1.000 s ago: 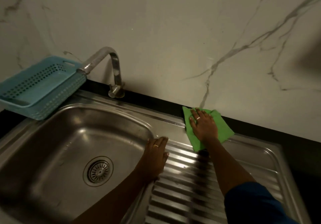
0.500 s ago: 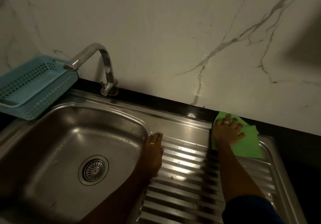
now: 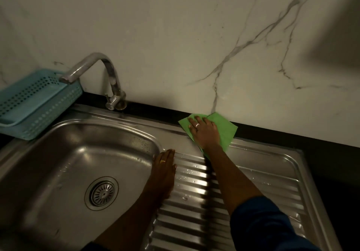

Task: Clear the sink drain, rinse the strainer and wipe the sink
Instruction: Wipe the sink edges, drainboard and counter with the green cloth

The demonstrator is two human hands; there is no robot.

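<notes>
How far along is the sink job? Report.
Looks done: strainer sits in place, no debris visible. In hand: right hand presses green cloth on the back ledge; left hand rests on the basin edge. Left: droplets dot the drainboard.

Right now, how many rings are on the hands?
2. A gold ring on the left hand at the edge of the sink; a silver ring on the right hand pressing the cloth. Hidden fingers could carry more.

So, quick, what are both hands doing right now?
Left hand: open, fingers flat on the stainless steel sink rim, holding nothing.
Right hand: open, pressing the green wiping cloth flat.
</notes>
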